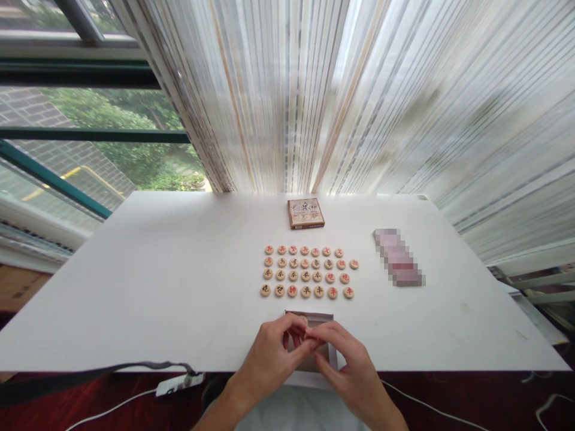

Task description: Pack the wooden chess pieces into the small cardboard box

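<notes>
Over the open shallow box (333, 356) at the table's front edge, my left hand (274, 347) and my right hand (344, 353) meet with fingers pinched together. Between the fingertips they hold a small round wooden Chinese chess piece (311, 337), mostly hidden by the fingers. Another pale round edge shows at the back of the left fingers; whether it lies in the box or in the hand I cannot tell. Just beyond the box, several rows of Chinese chess pieces (306, 276) lie flat, face up, with red or black characters.
A flat printed box lid (306, 214) lies behind the rows. To the right is a pixelated pinkish stack (399, 257). The white table (157, 287) backs onto a string curtain (287, 96) and a window. A power strip (179, 384) and cables are below the front edge.
</notes>
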{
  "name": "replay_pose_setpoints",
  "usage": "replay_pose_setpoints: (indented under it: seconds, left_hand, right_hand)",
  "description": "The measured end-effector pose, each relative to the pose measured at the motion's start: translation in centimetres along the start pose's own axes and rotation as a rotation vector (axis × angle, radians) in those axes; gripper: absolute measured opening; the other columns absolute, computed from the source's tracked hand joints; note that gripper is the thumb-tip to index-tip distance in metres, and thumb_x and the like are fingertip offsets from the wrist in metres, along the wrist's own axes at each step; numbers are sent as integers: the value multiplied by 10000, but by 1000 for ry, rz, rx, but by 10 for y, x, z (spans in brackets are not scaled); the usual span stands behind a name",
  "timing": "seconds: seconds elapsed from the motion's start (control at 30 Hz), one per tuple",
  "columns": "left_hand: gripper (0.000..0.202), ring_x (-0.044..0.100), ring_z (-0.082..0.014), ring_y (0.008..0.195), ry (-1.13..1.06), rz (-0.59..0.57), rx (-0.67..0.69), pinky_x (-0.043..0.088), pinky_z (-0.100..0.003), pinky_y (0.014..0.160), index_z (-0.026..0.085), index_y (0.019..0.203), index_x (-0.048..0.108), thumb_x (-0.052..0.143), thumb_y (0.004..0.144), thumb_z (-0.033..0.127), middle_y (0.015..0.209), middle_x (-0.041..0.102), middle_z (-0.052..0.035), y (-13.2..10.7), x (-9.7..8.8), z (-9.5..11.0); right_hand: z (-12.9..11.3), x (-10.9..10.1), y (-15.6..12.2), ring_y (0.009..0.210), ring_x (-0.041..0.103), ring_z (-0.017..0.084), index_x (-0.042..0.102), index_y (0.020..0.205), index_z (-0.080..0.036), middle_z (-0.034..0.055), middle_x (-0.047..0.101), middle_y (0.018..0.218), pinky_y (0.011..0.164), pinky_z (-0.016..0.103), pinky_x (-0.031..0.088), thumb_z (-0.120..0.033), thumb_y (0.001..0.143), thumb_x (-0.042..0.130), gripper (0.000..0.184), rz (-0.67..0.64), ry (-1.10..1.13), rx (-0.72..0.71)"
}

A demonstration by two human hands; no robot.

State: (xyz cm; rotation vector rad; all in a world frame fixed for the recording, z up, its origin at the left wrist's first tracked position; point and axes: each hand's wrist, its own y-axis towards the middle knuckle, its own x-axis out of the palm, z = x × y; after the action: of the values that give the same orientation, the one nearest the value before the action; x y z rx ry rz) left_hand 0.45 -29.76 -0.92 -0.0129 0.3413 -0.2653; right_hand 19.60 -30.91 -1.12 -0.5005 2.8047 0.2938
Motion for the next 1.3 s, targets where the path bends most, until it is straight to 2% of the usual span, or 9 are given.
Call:
replay_pose_setpoints:
  seconds: [0.1,0.23,0.33,0.47,0.53,0.6,0.87,1.03,1.3]
  left_hand:
    - [189,649,-144,700,7,-7,-4,485,-238,630,226,964,717,678,928,407,845,745,-6,-1,-1,0]
    - [122,665,-140,744,56,-38,48,490,-234,663,247,1004,721,635,962,322,862,745,7,-1,-8,2]
    - [120,659,-145,774,134,0,92,509,-250,700,252,1027,709,608,977,294,916,739,-1,-1,-18,-1]
    - [128,650,-208,1003,256,62,200,539,-341,896,234,1077,673,618,964,262,1078,709,-60,1,-33,-12]
    - [195,615,-241,1119,317,43,256,512,-403,999,235,1129,654,657,934,237,1166,681,-82,2,-36,-16]
    - [268,594,-259,1159,372,16,283,498,-440,1029,241,1165,639,693,903,220,1206,663,-90,3,-35,-18]
    - [384,584,-292,1127,561,30,306,481,-466,959,253,1128,634,788,788,162,1136,689,-51,16,-17,-15]
    - [271,593,-269,1058,578,3,273,460,-435,909,252,1048,634,761,830,154,1050,695,-22,19,-14,-16]
    - [235,597,-267,1041,543,34,240,467,-424,892,246,1048,635,757,853,198,1062,688,-32,13,-15,-16]
  right_hand:
    - [0,2,0,981,681,202,664,1224,-285,61,691,1075,877,328,570,-92,927,583,363,-3,-10,0]
    - [0,1,1,974,669,198,669,1196,-281,58,684,1069,871,322,563,-104,933,581,329,-1,-27,12]
    - [2,-3,1,917,666,189,680,1166,-280,48,680,1028,841,312,565,-126,938,587,291,38,-45,15]
    - [7,-10,0,912,674,197,695,1137,-263,61,687,1040,836,317,582,-188,955,602,218,121,-53,43]
    - [11,-13,-1,934,682,207,693,1146,-252,74,690,1059,844,325,595,-217,964,604,205,152,-41,68]
    - [13,-15,-1,956,687,214,689,1157,-247,80,694,1070,855,329,605,-242,970,609,204,172,-27,84]
    - [15,-16,-1,1012,692,228,701,1104,-236,84,714,1087,878,327,611,-290,984,602,165,199,-22,108]
    - [20,-17,-5,1034,695,224,694,1128,-238,83,710,1123,918,337,607,-292,999,578,182,196,-11,142]
    - [22,-16,-2,1072,693,241,686,1169,-236,94,699,1182,966,387,600,-274,998,558,217,177,18,139]
